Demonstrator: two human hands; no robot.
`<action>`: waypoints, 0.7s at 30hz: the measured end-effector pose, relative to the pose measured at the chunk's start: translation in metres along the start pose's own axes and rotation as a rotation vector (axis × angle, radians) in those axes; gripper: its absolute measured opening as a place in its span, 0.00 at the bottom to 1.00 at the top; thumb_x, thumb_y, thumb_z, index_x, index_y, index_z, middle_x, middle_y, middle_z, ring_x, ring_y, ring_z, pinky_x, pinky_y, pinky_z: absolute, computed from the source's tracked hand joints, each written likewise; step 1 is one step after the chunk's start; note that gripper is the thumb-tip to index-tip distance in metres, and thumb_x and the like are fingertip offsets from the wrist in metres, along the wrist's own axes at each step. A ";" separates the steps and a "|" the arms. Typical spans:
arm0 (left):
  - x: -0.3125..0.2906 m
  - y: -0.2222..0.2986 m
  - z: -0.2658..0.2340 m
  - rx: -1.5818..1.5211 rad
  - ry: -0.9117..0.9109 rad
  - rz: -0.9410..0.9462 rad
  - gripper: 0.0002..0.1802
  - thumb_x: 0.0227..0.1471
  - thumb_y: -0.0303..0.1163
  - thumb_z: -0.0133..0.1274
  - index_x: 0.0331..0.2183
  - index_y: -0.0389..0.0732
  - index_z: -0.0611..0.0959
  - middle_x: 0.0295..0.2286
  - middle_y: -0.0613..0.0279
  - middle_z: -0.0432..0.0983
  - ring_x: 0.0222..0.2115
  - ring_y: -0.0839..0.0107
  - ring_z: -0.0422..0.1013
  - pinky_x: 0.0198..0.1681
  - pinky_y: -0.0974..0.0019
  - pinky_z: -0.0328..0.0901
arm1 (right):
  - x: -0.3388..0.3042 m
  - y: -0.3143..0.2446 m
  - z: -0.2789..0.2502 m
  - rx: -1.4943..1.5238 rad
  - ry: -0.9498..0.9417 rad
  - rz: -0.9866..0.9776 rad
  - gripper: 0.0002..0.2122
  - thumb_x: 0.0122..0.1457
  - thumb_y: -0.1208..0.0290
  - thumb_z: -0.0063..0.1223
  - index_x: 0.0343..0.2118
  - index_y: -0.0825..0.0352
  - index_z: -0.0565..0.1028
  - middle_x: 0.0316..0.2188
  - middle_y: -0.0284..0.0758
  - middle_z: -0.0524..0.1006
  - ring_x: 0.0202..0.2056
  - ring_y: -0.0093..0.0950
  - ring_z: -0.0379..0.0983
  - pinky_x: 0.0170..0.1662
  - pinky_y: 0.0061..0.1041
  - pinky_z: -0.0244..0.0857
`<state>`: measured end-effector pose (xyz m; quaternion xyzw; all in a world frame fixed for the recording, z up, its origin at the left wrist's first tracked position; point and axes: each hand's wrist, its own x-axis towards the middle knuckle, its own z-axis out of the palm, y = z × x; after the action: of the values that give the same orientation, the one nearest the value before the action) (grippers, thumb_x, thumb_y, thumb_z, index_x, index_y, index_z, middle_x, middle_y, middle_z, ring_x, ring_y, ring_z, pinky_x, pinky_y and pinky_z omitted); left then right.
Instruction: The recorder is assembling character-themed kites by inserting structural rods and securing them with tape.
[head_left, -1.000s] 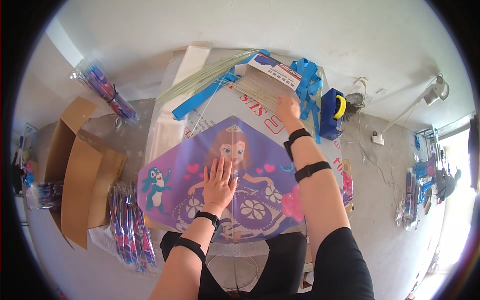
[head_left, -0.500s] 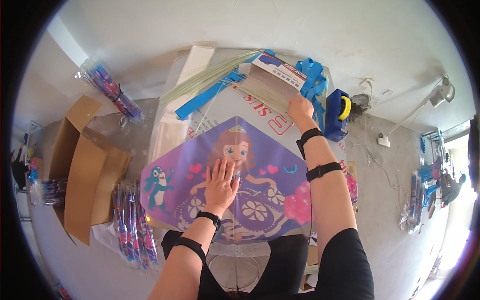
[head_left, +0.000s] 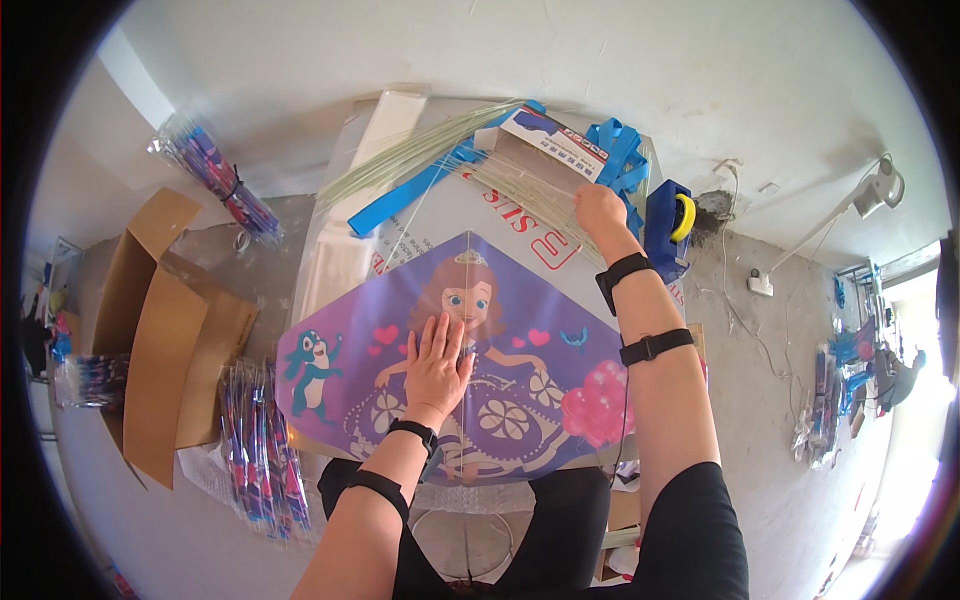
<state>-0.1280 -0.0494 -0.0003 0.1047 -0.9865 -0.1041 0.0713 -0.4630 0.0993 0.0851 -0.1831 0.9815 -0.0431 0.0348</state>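
A purple kite sail [head_left: 520, 330] printed with a cartoon princess lies spread over the near part of the table. My left hand [head_left: 437, 360] rests flat on its middle, fingers stretched out. Beyond the sail's right upper edge, my right hand [head_left: 602, 212] is closed, fingers curled, at the right end of an open carton [head_left: 545, 155]. What those fingers grip, if anything, is hidden. Thin pale rods [head_left: 520, 190] run past the carton toward this hand. A bigger fan of the same rods [head_left: 420, 150] lies to the left, next to a flat blue ribbon strip [head_left: 405, 200].
Right of my right hand stands a blue tape dispenser [head_left: 665, 235] with a yellow roll. Looped blue ribbon [head_left: 622, 155] lies behind the carton. To the left are an open cardboard box [head_left: 160, 370] and plastic-wrapped bundles [head_left: 262, 445]. A white lamp [head_left: 880, 190] is mounted at right.
The view has shifted slightly. My right hand has moved a little up, staying closed beside the carton. The left hand still lies flat on the sail.
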 end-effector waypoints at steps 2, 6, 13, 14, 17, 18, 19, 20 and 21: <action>0.002 0.002 -0.001 -0.002 0.000 0.003 0.31 0.55 0.48 0.44 0.58 0.49 0.65 0.60 0.60 0.53 0.61 0.61 0.49 0.62 0.47 0.44 | 0.001 0.004 0.000 -0.008 0.010 -0.025 0.08 0.54 0.71 0.47 0.33 0.63 0.79 0.38 0.42 0.78 0.41 0.40 0.76 0.41 0.35 0.71; 0.004 0.006 0.001 -0.022 -0.004 0.004 0.30 0.56 0.48 0.44 0.58 0.49 0.65 0.60 0.60 0.53 0.61 0.61 0.49 0.62 0.47 0.44 | -0.004 0.011 0.006 0.055 -0.016 0.018 0.10 0.56 0.69 0.45 0.37 0.62 0.77 0.39 0.42 0.78 0.42 0.41 0.75 0.42 0.36 0.70; 0.002 0.001 -0.001 -0.003 0.005 -0.004 0.30 0.56 0.48 0.43 0.58 0.49 0.65 0.60 0.59 0.54 0.61 0.61 0.49 0.62 0.47 0.43 | -0.032 0.040 0.021 0.079 -0.031 0.094 0.11 0.56 0.63 0.48 0.38 0.62 0.76 0.39 0.40 0.77 0.44 0.42 0.73 0.44 0.38 0.68; 0.002 0.002 0.000 0.000 0.006 0.005 0.30 0.56 0.48 0.43 0.58 0.49 0.65 0.60 0.59 0.53 0.61 0.61 0.49 0.62 0.47 0.43 | -0.034 0.045 0.026 0.076 -0.028 0.098 0.11 0.56 0.63 0.48 0.38 0.62 0.76 0.39 0.40 0.77 0.44 0.42 0.73 0.44 0.38 0.68; 0.003 0.002 0.000 0.010 -0.006 0.007 0.30 0.56 0.48 0.42 0.58 0.49 0.65 0.60 0.59 0.53 0.61 0.61 0.48 0.63 0.47 0.43 | -0.036 0.048 0.042 0.111 -0.066 0.196 0.12 0.55 0.63 0.49 0.38 0.62 0.76 0.40 0.40 0.77 0.44 0.42 0.73 0.44 0.38 0.68; 0.003 0.003 -0.001 0.015 -0.004 0.005 0.30 0.56 0.48 0.42 0.58 0.49 0.65 0.60 0.59 0.53 0.61 0.61 0.48 0.63 0.47 0.43 | -0.035 0.048 0.047 0.125 -0.040 0.215 0.12 0.55 0.63 0.49 0.38 0.62 0.76 0.40 0.39 0.77 0.45 0.41 0.73 0.44 0.38 0.68; 0.003 0.004 -0.001 0.002 -0.013 0.004 0.30 0.56 0.48 0.42 0.58 0.49 0.64 0.60 0.59 0.53 0.61 0.61 0.49 0.63 0.47 0.43 | -0.035 0.047 0.049 0.138 -0.015 0.236 0.12 0.55 0.63 0.49 0.39 0.61 0.76 0.40 0.39 0.77 0.45 0.41 0.73 0.44 0.38 0.68; 0.003 0.004 -0.002 -0.010 -0.021 0.002 0.30 0.56 0.48 0.42 0.58 0.49 0.64 0.60 0.59 0.53 0.61 0.61 0.49 0.63 0.47 0.43 | -0.033 0.046 0.051 0.141 -0.017 0.235 0.12 0.55 0.63 0.49 0.39 0.61 0.76 0.40 0.39 0.77 0.45 0.41 0.73 0.44 0.38 0.68; 0.003 0.003 -0.001 -0.007 -0.022 0.001 0.30 0.56 0.48 0.42 0.58 0.49 0.64 0.60 0.59 0.53 0.61 0.61 0.49 0.63 0.47 0.43 | -0.030 0.045 0.053 0.128 -0.029 0.211 0.11 0.55 0.63 0.48 0.38 0.61 0.76 0.40 0.39 0.77 0.45 0.40 0.73 0.44 0.38 0.68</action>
<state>-0.1315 -0.0474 0.0021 0.1029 -0.9869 -0.1087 0.0610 -0.4463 0.1482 0.0298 -0.0766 0.9900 -0.0989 0.0649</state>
